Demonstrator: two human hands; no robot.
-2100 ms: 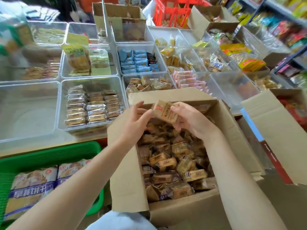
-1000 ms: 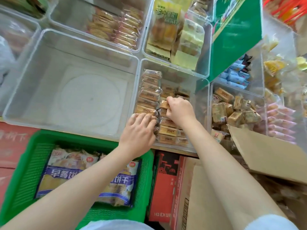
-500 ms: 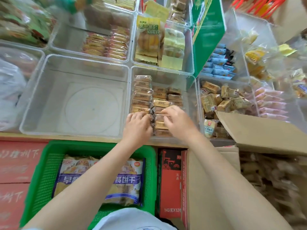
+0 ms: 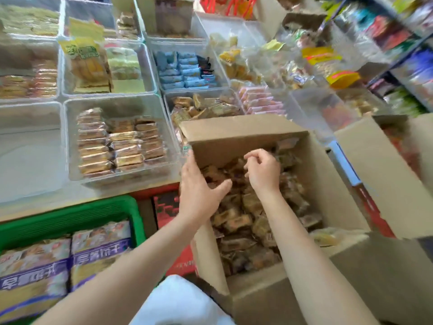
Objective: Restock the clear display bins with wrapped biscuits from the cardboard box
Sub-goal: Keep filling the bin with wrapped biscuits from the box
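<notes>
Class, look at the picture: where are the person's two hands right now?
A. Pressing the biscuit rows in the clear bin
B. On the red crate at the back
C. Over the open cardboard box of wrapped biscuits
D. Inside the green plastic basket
C: both the left hand and the right hand hover above the open brown cardboard box filled with wrapped biscuits, holding nothing.

Head-worn view, facing forward and down, close over cardboard box [image 4: 246, 134]

I note the cardboard box [image 4: 234, 137] standing open at 4 o'clock, flaps up, heaped with loose brown wrapped biscuits [image 4: 236, 221]. At 10 o'clock of it, the clear display bin [image 4: 117, 102] holds three neat rows of the same packets, rear portion bare.
</notes>
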